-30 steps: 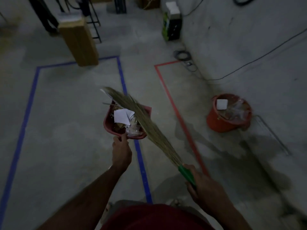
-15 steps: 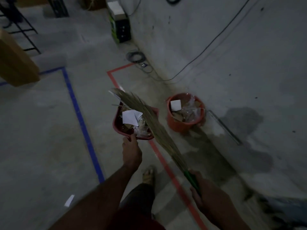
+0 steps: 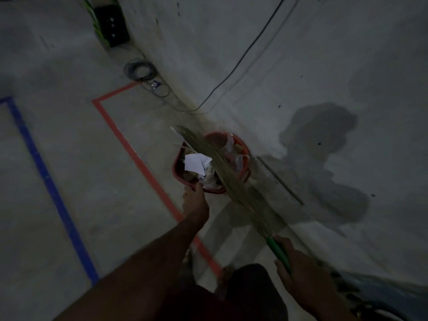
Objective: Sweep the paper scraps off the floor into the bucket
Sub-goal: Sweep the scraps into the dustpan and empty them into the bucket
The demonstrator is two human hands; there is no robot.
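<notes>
My left hand (image 3: 194,202) grips the near end of a red dustpan (image 3: 179,169) held in the air, loaded with white paper scraps (image 3: 195,163) and clear plastic. Just beyond it, against the wall, stands the red-orange bucket (image 3: 242,149), partly hidden by the dustpan and the broom. My right hand (image 3: 298,272) holds the green handle of a straw broom (image 3: 222,172), whose bristles lie slanted across the dustpan's right side and over the bucket's mouth.
A grey wall (image 3: 301,77) rises on the right with a black cable (image 3: 243,56) running down it. A coiled cable (image 3: 139,69) and a dark box (image 3: 111,24) sit by the wall's base. Red tape (image 3: 129,147) and blue tape (image 3: 46,179) mark the concrete floor.
I have stepped toward the wall. The bucket, which stood to the right, now lies right behind the dustpan. Both hands keep their hold on dustpan and broom.
</notes>
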